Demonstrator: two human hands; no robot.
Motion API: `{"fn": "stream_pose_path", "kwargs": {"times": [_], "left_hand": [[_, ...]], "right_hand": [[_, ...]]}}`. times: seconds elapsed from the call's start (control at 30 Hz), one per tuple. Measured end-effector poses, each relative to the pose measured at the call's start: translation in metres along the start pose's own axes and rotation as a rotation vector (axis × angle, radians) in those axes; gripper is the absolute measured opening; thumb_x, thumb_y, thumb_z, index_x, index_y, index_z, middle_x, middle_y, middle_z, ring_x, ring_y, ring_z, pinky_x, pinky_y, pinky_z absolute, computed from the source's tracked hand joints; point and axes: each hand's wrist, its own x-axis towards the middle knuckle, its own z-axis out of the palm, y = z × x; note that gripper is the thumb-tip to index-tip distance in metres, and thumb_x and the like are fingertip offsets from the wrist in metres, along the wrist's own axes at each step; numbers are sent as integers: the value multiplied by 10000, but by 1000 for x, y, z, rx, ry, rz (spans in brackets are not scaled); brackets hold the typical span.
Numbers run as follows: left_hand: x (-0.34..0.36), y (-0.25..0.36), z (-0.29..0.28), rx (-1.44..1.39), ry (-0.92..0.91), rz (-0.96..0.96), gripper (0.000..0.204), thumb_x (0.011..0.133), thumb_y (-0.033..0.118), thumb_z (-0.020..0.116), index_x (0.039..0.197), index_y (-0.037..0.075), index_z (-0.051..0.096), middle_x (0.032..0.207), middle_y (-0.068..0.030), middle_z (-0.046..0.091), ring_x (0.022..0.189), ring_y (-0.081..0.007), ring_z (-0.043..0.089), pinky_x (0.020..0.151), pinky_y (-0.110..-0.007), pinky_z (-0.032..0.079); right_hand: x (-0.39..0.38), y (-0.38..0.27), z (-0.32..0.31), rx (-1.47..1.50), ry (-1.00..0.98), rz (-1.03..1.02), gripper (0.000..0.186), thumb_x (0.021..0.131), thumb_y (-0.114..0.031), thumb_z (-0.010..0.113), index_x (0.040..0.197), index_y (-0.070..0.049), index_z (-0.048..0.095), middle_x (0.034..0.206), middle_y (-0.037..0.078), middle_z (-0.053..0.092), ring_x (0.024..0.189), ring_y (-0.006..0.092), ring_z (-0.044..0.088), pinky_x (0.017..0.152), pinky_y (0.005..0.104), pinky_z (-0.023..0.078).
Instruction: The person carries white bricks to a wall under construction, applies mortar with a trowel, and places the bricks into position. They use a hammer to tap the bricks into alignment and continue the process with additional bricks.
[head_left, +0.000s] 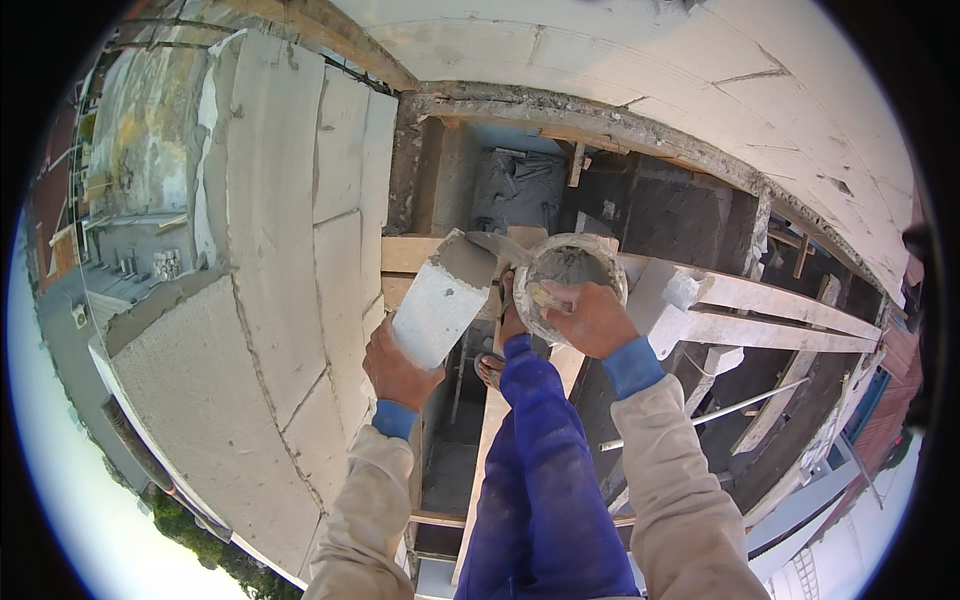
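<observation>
My left hand (pixel 393 366) is closed around the lower end of a white lightweight concrete block (pixel 440 315), held tilted in front of me. Grey mortar (pixel 466 262) covers the block's upper end. My right hand (pixel 592 318) grips the handle of a trowel (pixel 498 246), whose blade reaches left to the mortared end of the block. Below and behind that hand stands a round bucket (pixel 617 262) with a mortar-crusted rim and wet grey mortar (pixel 570 265) inside. The right hand partly hides the bucket's near side.
My feet (pixel 512 312) stand on wooden planks (pixel 482 440) laid over a deep opening. A block wall (pixel 285 260) rises on the left, another wall (pixel 640 45) at the far side. Wooden beams (pixel 780 305) and a thin pale pipe (pixel 710 412) span the gap on the right.
</observation>
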Motion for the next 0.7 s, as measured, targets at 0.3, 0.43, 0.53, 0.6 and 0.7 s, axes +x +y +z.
{"fn": "stream_pose_path", "kwargs": {"times": [0.3,0.43,0.53,0.6,0.7], "left_hand": [[-1,0,0,44,-69,-127,1161,534,215,927,1518,91,325,1421,-158,483,1308,-400,469,1082,-584,395],[-9,1,-7,22,-62,-133,1137,542,236,940,1487,74,327,1359,-179,500,1272,-420,499,1060,-559,446],[-11,3,-4,-43,-41,-155,1132,543,234,933,1487,71,329,1364,-185,497,1284,-426,492,1065,-554,451],[-10,4,1,-79,-37,-176,1135,543,235,933,1488,66,328,1374,-190,491,1295,-430,484,1073,-558,443],[-8,5,6,-116,-24,-219,1148,544,242,914,1508,63,316,1370,-192,491,1289,-431,481,1072,-574,424]], "right_hand": [[-120,-53,-14,353,61,51,526,935,-236,710,1397,-1,620,901,222,752,642,201,642,667,360,532],[-36,-17,40,495,181,71,537,942,-245,707,1426,-33,606,911,187,758,690,221,635,687,354,530],[0,-10,88,366,333,-1,479,936,-248,703,1372,-57,651,1085,260,728,972,436,707,842,417,571],[-23,-29,116,221,354,-43,499,927,-210,717,1397,-64,634,958,196,718,834,366,704,726,398,551],[-92,-56,114,271,365,-32,487,900,-154,741,1374,-82,653,896,170,690,753,358,686,681,406,545]]}}
